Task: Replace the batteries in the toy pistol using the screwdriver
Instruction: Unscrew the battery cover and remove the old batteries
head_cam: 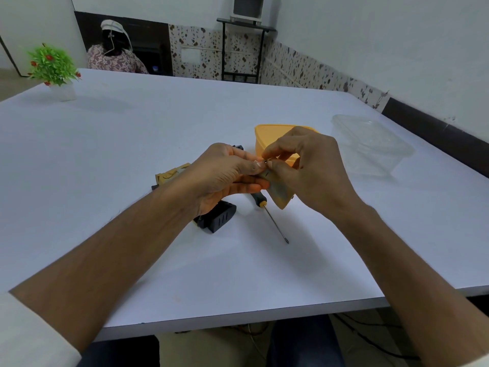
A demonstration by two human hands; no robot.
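White table (pixel 132 181) fills most of the frame, and both bare forearms reach in from the lower corners to meet just above its middle. The left hand (pixel 225 176) is turned palm inward, fingers curled toward the right, thumb and forefinger pressed on the upper end of a small tan cover (pixel 280 193). The right hand (pixel 309 168) arches over from the other side, knuckles up, its thumb and forefinger pinching a tiny dark piece at the top of that cover; whether it is a screw I cannot tell. Both grips are closed down tight on the cover, which hangs between the hands, its lower corner pointing down toward the table.

Below the left hand lies the pistol (pixel 217 218), on the table: its black grip end shows under the wrist, a tan part (pixel 169 176) sticks out to the left of the hand, and a bit of black shows above the knuckles. The screwdriver (pixel 275 223) lies on the table just under the cover, black handle with a yellow collar partly hidden by the fingers, thin shaft running toward the lower right. No hand touches it.

Behind the right hand sits an orange box (pixel 270 136), and to its right a clear plastic tub (pixel 370 144). A small green plant (pixel 53 67) in a white pot stands at the upper left of the table. A seated person (pixel 113 56) is beyond the far edge.
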